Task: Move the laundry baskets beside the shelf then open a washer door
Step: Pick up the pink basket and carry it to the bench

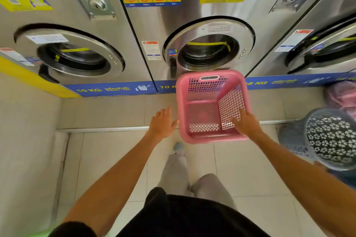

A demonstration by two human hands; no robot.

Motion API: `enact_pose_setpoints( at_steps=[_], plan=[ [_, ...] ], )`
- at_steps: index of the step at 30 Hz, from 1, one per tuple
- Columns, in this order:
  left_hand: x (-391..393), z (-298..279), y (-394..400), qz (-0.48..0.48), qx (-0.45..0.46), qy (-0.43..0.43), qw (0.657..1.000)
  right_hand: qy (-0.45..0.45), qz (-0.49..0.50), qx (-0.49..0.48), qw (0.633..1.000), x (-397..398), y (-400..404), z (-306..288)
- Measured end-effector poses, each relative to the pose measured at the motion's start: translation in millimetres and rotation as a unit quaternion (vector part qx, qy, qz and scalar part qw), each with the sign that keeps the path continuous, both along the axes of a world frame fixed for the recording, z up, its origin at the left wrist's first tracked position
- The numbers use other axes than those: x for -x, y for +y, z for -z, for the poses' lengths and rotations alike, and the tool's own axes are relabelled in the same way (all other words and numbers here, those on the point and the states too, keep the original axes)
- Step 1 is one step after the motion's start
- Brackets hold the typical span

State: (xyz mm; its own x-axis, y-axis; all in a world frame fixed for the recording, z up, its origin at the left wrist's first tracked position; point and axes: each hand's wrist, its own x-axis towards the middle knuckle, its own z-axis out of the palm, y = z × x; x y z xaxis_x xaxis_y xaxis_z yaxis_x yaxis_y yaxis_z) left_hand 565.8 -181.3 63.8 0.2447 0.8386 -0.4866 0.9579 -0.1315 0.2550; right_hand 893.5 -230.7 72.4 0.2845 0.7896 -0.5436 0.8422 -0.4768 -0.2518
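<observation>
An empty pink mesh laundry basket [204, 117] stands on the raised tile step in front of the middle washer, whose round steel door [209, 48] is closed, with a black handle on its left side. My left hand [161, 123] hovers open just left of the basket, the thumb almost at its left rim. My right hand [246, 122] lies at the basket's near right corner, fingers spread over the rim and mesh wall, not closed around it. No shelf is in view.
A grey-blue mesh basket [331, 136] lies tilted at the right, with another pink basket [341, 94] behind it. Closed washers stand at the left [73, 54] and right [323, 52]. A metal-edged step [107, 129] crosses the floor. A beige wall [28, 121] bounds the left.
</observation>
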Motion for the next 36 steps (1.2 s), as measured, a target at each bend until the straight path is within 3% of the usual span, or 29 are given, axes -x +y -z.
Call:
enact_pose_setpoints(
  at_steps=[10,16,22,30,36],
  plan=[
    [-66.3,95.0,35.6,-0.052,0.026,-0.026,0.998,-0.005,0.061,0.032,0.998,-58.5,28.9,101.8],
    [-93.0,162.7,55.1,-0.150,0.040,-0.027,0.987,-0.054,0.045,-0.014,0.997,-102.3,65.8,167.2],
    [-106.8,217.3,66.8,-0.214,-0.015,-0.103,0.971,-0.006,-0.008,-0.044,0.999,-140.6,85.0,226.3],
    [-104.2,250.4,59.8,-0.238,-0.088,-0.095,0.963,-0.006,0.015,-0.136,0.991,-142.6,82.6,249.8],
    [-101.4,237.9,29.6,-0.262,-0.091,-0.093,0.956,-0.021,0.028,-0.132,0.991,-137.4,63.3,239.2]
  ],
)
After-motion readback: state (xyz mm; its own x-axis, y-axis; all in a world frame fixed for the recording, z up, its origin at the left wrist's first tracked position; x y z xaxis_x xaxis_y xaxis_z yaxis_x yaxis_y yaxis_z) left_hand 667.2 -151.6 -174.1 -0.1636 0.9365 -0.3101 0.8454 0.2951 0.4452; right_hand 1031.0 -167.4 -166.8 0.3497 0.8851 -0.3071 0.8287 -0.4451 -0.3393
